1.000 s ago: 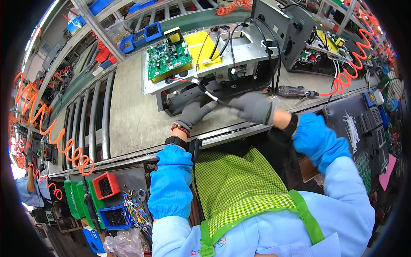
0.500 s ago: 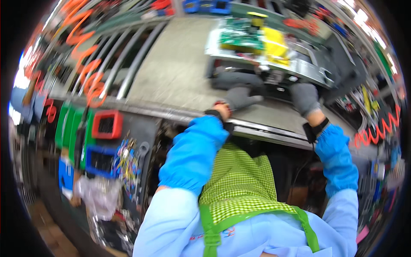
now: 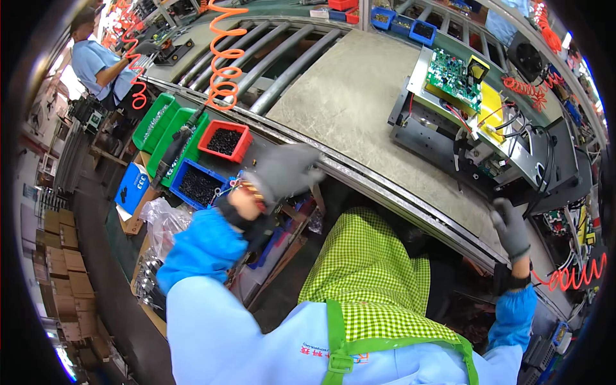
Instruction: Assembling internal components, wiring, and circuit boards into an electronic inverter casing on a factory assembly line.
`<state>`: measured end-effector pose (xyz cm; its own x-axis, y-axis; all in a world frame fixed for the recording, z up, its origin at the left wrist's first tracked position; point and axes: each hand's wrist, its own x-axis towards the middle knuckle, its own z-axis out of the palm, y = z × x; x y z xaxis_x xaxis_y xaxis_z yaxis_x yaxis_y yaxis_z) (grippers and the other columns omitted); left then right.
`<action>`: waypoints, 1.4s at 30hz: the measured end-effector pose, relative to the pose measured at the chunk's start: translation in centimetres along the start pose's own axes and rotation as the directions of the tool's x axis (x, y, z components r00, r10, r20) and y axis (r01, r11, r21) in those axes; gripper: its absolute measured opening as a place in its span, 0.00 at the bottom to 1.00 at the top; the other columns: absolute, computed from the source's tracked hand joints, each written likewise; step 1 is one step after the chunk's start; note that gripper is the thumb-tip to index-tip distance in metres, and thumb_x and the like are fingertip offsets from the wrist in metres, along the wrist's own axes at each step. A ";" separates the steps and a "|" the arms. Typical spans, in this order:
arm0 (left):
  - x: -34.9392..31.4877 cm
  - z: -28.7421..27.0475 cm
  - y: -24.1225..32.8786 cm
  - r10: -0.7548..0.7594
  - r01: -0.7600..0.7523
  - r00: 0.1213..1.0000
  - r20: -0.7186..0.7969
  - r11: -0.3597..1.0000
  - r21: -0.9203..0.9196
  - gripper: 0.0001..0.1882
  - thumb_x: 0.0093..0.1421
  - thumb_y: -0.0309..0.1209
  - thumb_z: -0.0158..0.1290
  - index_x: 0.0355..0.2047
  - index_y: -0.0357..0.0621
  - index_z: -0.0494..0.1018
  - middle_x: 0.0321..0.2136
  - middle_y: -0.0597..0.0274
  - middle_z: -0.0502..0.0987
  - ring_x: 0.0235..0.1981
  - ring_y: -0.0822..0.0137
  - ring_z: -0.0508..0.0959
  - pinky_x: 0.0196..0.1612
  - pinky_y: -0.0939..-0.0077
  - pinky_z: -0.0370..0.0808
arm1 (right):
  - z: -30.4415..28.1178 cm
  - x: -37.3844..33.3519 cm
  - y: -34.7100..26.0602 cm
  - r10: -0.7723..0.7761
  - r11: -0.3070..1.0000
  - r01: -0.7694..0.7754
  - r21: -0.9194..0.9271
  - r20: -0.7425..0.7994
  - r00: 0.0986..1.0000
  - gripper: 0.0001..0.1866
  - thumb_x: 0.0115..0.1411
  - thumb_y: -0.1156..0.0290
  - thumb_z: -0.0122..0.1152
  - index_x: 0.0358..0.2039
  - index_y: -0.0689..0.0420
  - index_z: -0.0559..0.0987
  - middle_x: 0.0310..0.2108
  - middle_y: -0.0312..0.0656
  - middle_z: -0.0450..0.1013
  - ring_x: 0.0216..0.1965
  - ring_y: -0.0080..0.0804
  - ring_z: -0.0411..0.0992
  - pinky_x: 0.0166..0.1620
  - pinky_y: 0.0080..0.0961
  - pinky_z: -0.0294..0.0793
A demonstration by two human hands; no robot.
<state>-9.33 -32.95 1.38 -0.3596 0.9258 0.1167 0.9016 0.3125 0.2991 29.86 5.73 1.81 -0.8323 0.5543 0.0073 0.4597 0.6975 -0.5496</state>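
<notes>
My left hand [image 3: 285,170], in a grey glove, is over the front rail of the bench, beside the red bin [image 3: 224,140] of small black parts. Its fingers point right, somewhat blurred, and I see nothing held in them. Over at the right, my gloved right hand [image 3: 511,229] is near the bench's front edge with its fingers stretched out and nothing in its grip. Just beyond it stands a dark metal chassis [image 3: 423,146] carrying a green circuit board [image 3: 454,80], a yellow sheet [image 3: 492,119] and black cables [image 3: 545,154].
Left of the bench are green bins [image 3: 154,125], a blue bin [image 3: 196,185] of black parts and a clear plastic bag [image 3: 163,218]. An orange coiled hose [image 3: 224,64] hangs before the rollers [image 3: 295,74]. Another person [image 3: 99,64] works at the far left.
Both hands have come away from the chassis. My left hand has swung left toward the bins, the right has drawn back toward the bench edge, and the view has turned left.
</notes>
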 end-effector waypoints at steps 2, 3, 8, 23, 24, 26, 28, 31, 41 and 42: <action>-3.2 -2.4 -3.9 -0.191 0.193 0.981 -0.024 0.973 0.126 0.15 0.55 0.38 0.56 0.40 0.43 0.76 0.34 0.49 0.78 0.37 0.49 0.78 0.41 0.59 0.75 | 0.1 -3.1 2.7 -0.068 0.990 0.046 -0.133 -0.165 0.984 0.14 0.61 0.68 0.57 0.45 0.60 0.73 0.36 0.50 0.75 0.38 0.45 0.74 0.42 0.32 0.72; -4.4 -2.8 -5.2 -0.272 0.259 0.961 0.041 0.945 0.200 0.14 0.54 0.37 0.56 0.39 0.44 0.76 0.33 0.50 0.77 0.36 0.49 0.78 0.41 0.59 0.75 | 0.0 -4.5 4.4 -0.052 0.987 0.026 -0.155 -0.165 0.985 0.14 0.61 0.68 0.57 0.45 0.60 0.73 0.36 0.50 0.75 0.38 0.45 0.74 0.42 0.32 0.72; -8.0 -0.7 -7.4 -0.188 0.172 0.980 0.058 0.963 0.208 0.10 0.51 0.33 0.59 0.34 0.48 0.75 0.31 0.55 0.76 0.36 0.51 0.77 0.40 0.57 0.75 | -0.8 -8.4 12.6 -0.187 0.803 -0.182 -0.568 -0.530 0.827 0.25 0.58 0.65 0.61 0.54 0.58 0.70 0.50 0.52 0.71 0.50 0.50 0.71 0.53 0.40 0.68; -5.4 -0.1 -5.8 -0.369 0.155 0.888 0.276 0.803 0.576 0.10 0.52 0.32 0.51 0.34 0.46 0.77 0.34 0.56 0.78 0.38 0.52 0.79 0.40 0.59 0.76 | -3.8 -11.8 14.0 0.120 0.904 -0.181 -0.387 -0.176 0.977 0.26 0.39 0.70 0.67 0.42 0.56 0.72 0.36 0.53 0.70 0.38 0.58 0.71 0.40 0.46 0.71; -5.8 -0.6 -5.8 -0.385 0.158 0.872 0.301 0.805 0.572 0.10 0.52 0.32 0.51 0.34 0.46 0.77 0.34 0.56 0.78 0.38 0.52 0.79 0.40 0.59 0.76 | -3.6 -12.7 13.5 0.091 0.896 -0.178 -0.406 -0.224 0.970 0.23 0.39 0.72 0.66 0.39 0.56 0.71 0.34 0.53 0.69 0.36 0.59 0.70 0.38 0.47 0.71; -5.8 -1.9 -6.2 -0.339 0.277 0.934 0.112 0.886 0.370 0.08 0.52 0.31 0.50 0.32 0.43 0.73 0.30 0.49 0.77 0.35 0.47 0.78 0.38 0.54 0.74 | -3.2 -14.5 12.8 0.046 0.904 -0.148 -0.401 -0.253 0.966 0.22 0.38 0.75 0.63 0.37 0.56 0.71 0.32 0.54 0.68 0.35 0.61 0.69 0.36 0.48 0.69; -5.4 -3.4 -6.0 -0.316 0.303 0.949 0.010 0.918 0.255 0.08 0.52 0.31 0.49 0.31 0.41 0.71 0.28 0.46 0.76 0.33 0.44 0.77 0.37 0.52 0.73 | -3.4 -16.9 11.8 0.119 0.881 -0.260 -0.394 -0.348 0.930 0.25 0.38 0.72 0.63 0.41 0.56 0.72 0.34 0.49 0.70 0.35 0.51 0.72 0.38 0.41 0.71; -4.7 -6.1 -4.3 -0.299 0.317 0.947 -0.115 0.925 0.210 0.12 0.52 0.32 0.51 0.35 0.40 0.72 0.26 0.47 0.76 0.30 0.46 0.78 0.35 0.55 0.74 | -3.4 -20.8 8.8 0.195 0.919 -0.295 -0.263 -0.350 0.916 0.24 0.39 0.78 0.57 0.42 0.61 0.70 0.26 0.47 0.66 0.25 0.42 0.70 0.29 0.34 0.70; 7.1 2.4 15.3 0.157 0.195 0.949 0.274 0.391 -0.900 0.17 0.67 0.33 0.47 0.52 0.38 0.71 0.34 0.64 0.77 0.30 0.77 0.77 0.34 0.84 0.74 | 4.1 -22.3 -4.2 0.332 0.609 -0.249 0.753 0.043 0.942 0.36 0.43 0.65 0.64 0.54 0.61 0.68 0.31 0.32 0.67 0.26 0.17 0.64 0.27 0.17 0.63; 8.5 4.5 17.2 0.189 0.206 0.937 0.293 0.375 -0.904 0.16 0.67 0.33 0.48 0.50 0.37 0.72 0.34 0.64 0.76 0.27 0.78 0.74 0.30 0.86 0.71 | 5.0 -21.8 -4.5 0.295 0.533 -0.251 0.808 0.100 0.950 0.36 0.42 0.62 0.66 0.54 0.61 0.69 0.32 0.33 0.67 0.29 0.18 0.64 0.31 0.18 0.65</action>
<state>4.21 -18.75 3.21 -0.0959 0.9892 -0.1112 0.0469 0.1161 0.9921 44.36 -11.78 -0.02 -0.6858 0.6875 -0.2388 0.2032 -0.1341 -0.9699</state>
